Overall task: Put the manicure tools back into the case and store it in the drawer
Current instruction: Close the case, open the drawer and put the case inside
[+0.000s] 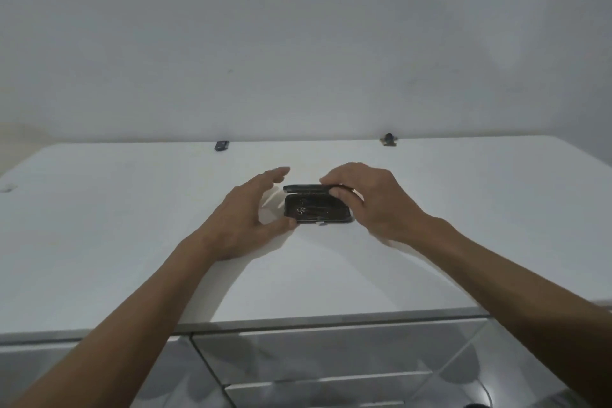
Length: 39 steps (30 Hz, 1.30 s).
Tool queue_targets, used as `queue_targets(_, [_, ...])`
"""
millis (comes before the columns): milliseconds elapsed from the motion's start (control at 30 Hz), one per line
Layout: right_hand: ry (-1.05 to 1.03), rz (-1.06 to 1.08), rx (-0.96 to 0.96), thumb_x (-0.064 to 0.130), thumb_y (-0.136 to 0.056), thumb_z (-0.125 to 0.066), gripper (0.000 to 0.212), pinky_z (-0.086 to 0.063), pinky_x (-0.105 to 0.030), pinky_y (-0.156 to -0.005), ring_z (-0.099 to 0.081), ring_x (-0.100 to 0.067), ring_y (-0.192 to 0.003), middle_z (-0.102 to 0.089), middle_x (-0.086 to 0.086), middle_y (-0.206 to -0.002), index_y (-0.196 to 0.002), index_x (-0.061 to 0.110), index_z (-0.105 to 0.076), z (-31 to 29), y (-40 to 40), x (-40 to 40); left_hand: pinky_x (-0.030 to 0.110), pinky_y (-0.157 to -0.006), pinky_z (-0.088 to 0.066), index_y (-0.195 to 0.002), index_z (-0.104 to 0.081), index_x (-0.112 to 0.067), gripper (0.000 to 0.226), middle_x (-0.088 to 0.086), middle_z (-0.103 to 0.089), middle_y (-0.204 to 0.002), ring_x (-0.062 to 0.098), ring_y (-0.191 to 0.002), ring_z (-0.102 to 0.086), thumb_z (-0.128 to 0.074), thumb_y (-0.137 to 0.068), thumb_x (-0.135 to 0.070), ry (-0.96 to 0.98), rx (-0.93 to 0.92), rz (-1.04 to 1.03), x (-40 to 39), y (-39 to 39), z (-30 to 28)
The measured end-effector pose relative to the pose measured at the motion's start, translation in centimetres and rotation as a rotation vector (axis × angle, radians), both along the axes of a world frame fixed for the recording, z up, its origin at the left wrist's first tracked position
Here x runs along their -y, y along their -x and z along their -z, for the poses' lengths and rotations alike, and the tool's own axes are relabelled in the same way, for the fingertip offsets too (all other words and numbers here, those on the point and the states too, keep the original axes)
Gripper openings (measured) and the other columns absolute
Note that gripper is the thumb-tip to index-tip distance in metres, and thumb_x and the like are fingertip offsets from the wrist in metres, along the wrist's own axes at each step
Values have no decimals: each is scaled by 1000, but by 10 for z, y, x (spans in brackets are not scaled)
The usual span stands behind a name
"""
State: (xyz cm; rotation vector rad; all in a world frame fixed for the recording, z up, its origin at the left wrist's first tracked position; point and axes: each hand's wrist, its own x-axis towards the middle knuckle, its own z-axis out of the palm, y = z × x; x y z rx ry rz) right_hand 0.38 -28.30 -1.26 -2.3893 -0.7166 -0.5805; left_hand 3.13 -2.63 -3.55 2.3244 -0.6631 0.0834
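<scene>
A small black manicure case (314, 209) lies open on the white cabinet top (132, 225), its lid raised at the far side. Metal tools glint inside the tray; I cannot tell them apart. My right hand (367, 199) grips the lid's right end, fingers over its top edge. My left hand (245, 212) is at the case's left side, thumb touching the front left corner, fingers spread above the lid. A drawer front (331, 351) shows shut below the top's front edge.
Two small dark objects sit by the wall at the back: one (221, 145) left of centre, one (388, 139) to the right. A small pale item (8, 188) lies at the far left edge. A second drawer front (331, 387) sits lower down.
</scene>
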Motion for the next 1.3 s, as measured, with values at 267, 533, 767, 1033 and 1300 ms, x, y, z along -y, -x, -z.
queue_targets(267, [94,6,55,12,-88,-70,23,-55,-37,-86,-63,-26,-104,-70,-8,-110,-110,4,-72,35,1,5,56,-116,-36,-134,-64,-37,56,-14,-61,-143,1,-135,-52,-56,-85,-64,-60,129,70,2,-5,7])
queue_targets(533, [-32,118,-167,31,-85,-74,39,-49,-40,-102,-58,-22,-123,-63,-6,-132,-119,12,-70,31,6,6,55,-113,-39,-138,-64,-31,61,-9,-57,-150,4,-134,-52,-52,-89,-64,-88,112,29,4,1,7])
queue_targets(767, [-78,133,-217,27,-86,-73,36,-52,-38,-99,-62,-19,-117,-63,-6,-132,-118,10,-71,27,9,3,58,-108,-43,-135,-68,-28,62,-5,-61,-146,10,-129,-59,-46,-94,-70,-84,100,4,5,1,7])
queue_targets(1033, [-61,140,-196,29,-88,-72,35,-52,-33,-99,-64,-19,-114,-64,-5,-132,-119,12,-72,30,8,2,53,-119,-34,-137,-65,-32,60,-9,-58,-150,9,-136,-53,-44,-93,-66,-90,92,-12,6,2,10])
queue_targets(1300, [-107,134,-235,27,-88,-73,36,-50,-33,-103,-62,-19,-120,-61,-6,-136,-121,11,-71,32,8,1,51,-107,-48,-132,-70,-22,53,0,-64,-144,21,-125,-62,-53,-94,-56,-104,142,2,9,3,8])
